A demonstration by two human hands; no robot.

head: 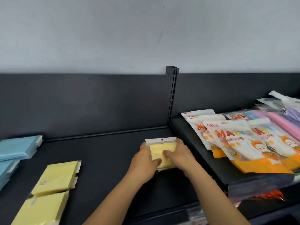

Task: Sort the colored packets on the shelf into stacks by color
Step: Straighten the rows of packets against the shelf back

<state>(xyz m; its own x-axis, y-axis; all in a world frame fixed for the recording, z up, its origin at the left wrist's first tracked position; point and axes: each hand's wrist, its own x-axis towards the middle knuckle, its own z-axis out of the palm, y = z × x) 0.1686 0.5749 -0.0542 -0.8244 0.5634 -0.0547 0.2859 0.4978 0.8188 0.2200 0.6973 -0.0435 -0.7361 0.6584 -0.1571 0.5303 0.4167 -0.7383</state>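
yellow packet (162,152) lies on the dark shelf (103,153), clasped between my left hand (145,161) and right hand (177,154), thumbs pressed on top. well left of my hands sit two more yellow packets (53,184) and a blue stack (17,147). just right, a raised shelf (199,153) carries orange printed bags (246,143).

The shelf (103,153) is matte dark grey, and the wall (113,33) above it pale grey. On the shelf lie pale yellow packets (56,177) and light blue packets (16,147). Right of the shelf, white pouches (240,143) carry red letters and orange cartoon prints.
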